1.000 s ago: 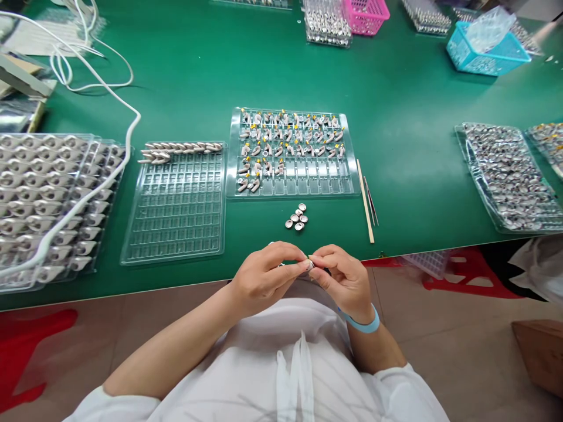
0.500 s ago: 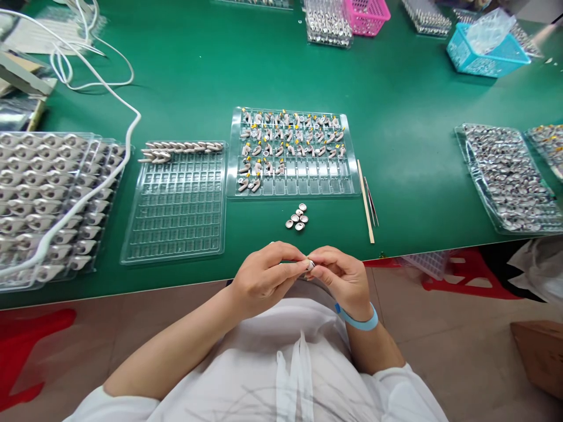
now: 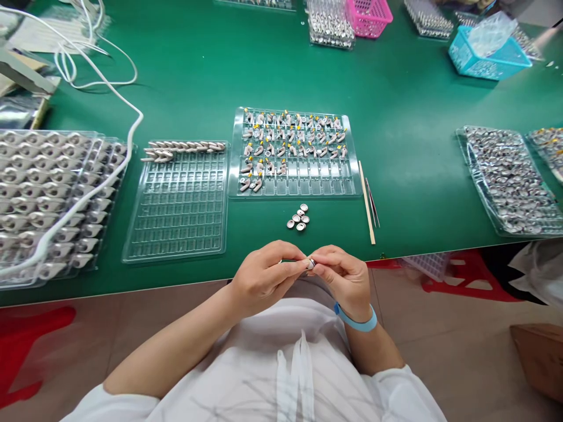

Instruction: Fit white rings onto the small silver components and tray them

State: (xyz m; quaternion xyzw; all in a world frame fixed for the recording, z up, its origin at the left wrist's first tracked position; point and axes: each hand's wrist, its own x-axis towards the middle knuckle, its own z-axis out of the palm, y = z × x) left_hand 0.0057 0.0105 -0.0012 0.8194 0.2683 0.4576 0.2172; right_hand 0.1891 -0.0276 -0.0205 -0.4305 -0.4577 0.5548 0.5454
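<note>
My left hand [image 3: 269,275] and my right hand [image 3: 345,278] meet in front of the table edge, thumbs and fingertips pinched on one small silvery earbud shell [image 3: 311,264]. Fingers hide most of it. Just beyond them, several small round metallic caps [image 3: 301,218] lie in a loose cluster on the green table [image 3: 264,225]. Behind these is a clear plastic tray [image 3: 325,186] with rows of pale curved earbud pieces, many with yellow tips. To its left, another clear tray [image 3: 176,217] has similar pale pieces [image 3: 187,146] only along its top rows.
A wooden stick [image 3: 367,202] and tweezers [image 3: 373,203] lie right of the middle tray. Stacked full trays [image 3: 48,205] stand at far left under a white cable [image 3: 132,132]. More filled trays [image 3: 514,179] sit at right. Blue basket [image 3: 488,61] and pink basket [image 3: 369,17] stand farther back.
Both hands stay pinched on the small shell, with barely any finger movement. The whole view has shifted slightly; the trays and caps stay as they were.
</note>
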